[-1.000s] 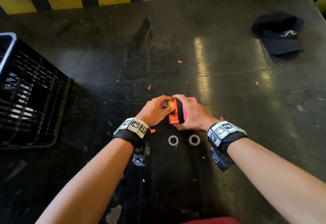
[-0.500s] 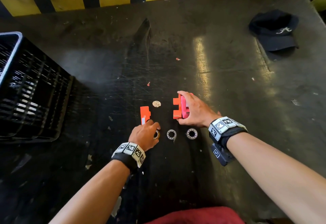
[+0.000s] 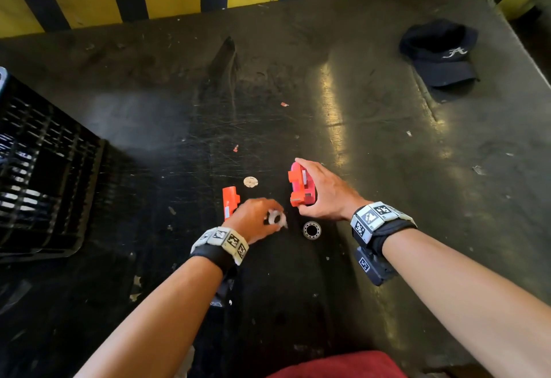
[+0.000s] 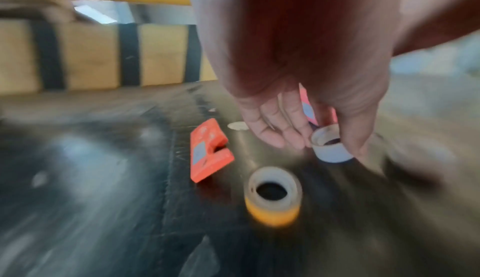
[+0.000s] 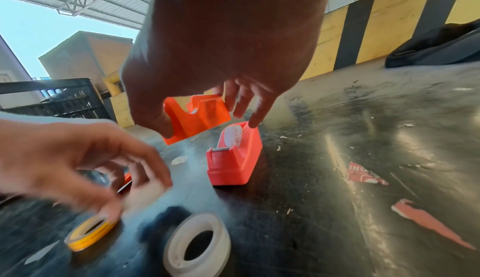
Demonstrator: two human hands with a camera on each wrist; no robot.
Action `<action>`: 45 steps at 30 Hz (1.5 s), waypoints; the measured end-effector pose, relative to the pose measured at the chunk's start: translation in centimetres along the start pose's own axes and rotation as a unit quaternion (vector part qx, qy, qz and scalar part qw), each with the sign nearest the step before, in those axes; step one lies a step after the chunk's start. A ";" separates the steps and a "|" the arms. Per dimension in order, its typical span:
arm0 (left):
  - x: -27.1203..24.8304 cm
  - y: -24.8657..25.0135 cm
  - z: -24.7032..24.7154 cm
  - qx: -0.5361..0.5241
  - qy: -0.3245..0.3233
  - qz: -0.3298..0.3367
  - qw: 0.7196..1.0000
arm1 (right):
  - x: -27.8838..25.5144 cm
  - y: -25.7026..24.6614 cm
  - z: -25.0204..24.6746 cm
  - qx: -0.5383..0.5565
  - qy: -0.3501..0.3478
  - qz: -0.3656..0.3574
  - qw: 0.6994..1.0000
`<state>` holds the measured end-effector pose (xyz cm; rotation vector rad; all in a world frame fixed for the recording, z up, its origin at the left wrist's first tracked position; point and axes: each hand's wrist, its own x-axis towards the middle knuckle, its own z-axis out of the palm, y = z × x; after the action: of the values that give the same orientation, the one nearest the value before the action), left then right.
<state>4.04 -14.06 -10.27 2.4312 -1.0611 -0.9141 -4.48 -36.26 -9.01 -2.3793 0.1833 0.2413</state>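
Seen from the head camera, the left hand (image 3: pixel 253 221) pinches a small white tape roll (image 3: pixel 275 217) just above the scratched, glossy dark tabletop (image 3: pixel 387 169). It sits between a flat orange plastic piece (image 3: pixel 230 200) and a second white roll (image 3: pixel 312 230) with a hollow core, both lying flat. The right hand (image 3: pixel 326 194) is closed on a notched orange shell (image 3: pixel 295 182) set against a pink dispenser (image 3: pixel 308 191). A black slatted crate (image 3: pixel 44 175) stands at the left, and a dark cloth cap (image 3: pixel 441 52) stitched with a white script "A" lies far right. The left wrist view is blurred, yet the fingers (image 4: pixel 272 129) and thumb are plainly curled round the white tape roll's rim, lifted beside a yellow tape roll (image 4: pixel 272 199) that lies flat, hole upward. In the right wrist view the thumb and fingers (image 5: pixel 244 100) clamp the orange shell clear of the surface. One fingertip touches the top of the pink dispenser, which stands upright on the tabletop with a metal cutter strip at its front. A torn red scrap (image 5: pixel 363 175) nearby bears white letters, perhaps "INC".
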 end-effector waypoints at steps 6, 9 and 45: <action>1.2 -0.4 -5.3 -0.263 0.115 -0.040 0.957 | 0.0 -0.4 0.1 0.063 0.001 0.012 0.998; 1.5 0.1 -5.7 -0.311 0.107 -0.024 0.944 | 0.3 -1.2 0.7 0.090 0.008 0.013 0.996; 0.7 -4.0 -8.6 -0.090 0.050 -0.128 0.986 | 3.2 -2.0 -0.1 0.065 -0.005 0.002 0.998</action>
<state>12.28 -11.58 -6.34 2.4665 -0.6131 -0.9105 -0.95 -35.07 -8.39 -2.2482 0.1938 0.2353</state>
